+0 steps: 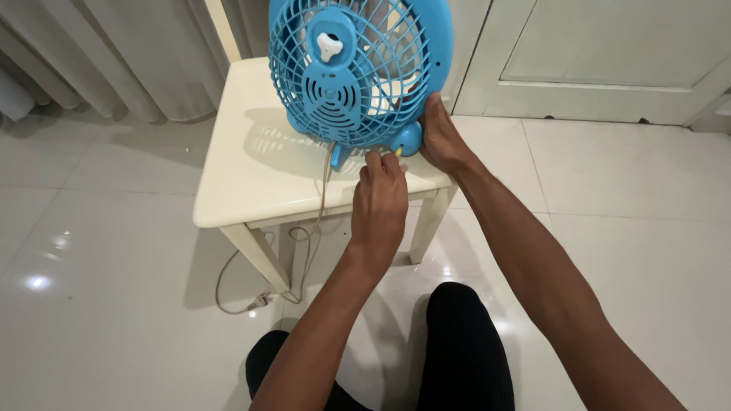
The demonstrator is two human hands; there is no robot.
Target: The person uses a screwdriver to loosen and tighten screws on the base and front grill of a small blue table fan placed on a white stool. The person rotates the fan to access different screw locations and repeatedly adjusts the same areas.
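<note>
We see the blue fan standing upright on a cream chair, its rear grille facing us and its foot near the seat's front right corner. The right hand is closed around the fan's lower right rim, bracing it. The left hand has its fingers pinched together at the base, just beside a small yellow tip; we cannot tell whether that is a tool or a part of the fan, nor whether the fingers actually grip it.

We judge the step to be fine work at the base of the fan. To do it well, we would keep the right hand firm so the fan does not rock or slide toward the seat edge, and keep the left hand's motion small and square to the base, clear of the cord.

The cord hangs off the seat front and ends in a plug lying on the floor, so the fan looks unplugged. The floor is glossy white tile. 1 pale curtain hangs behind on the left, with white panelled doors on the right
</note>
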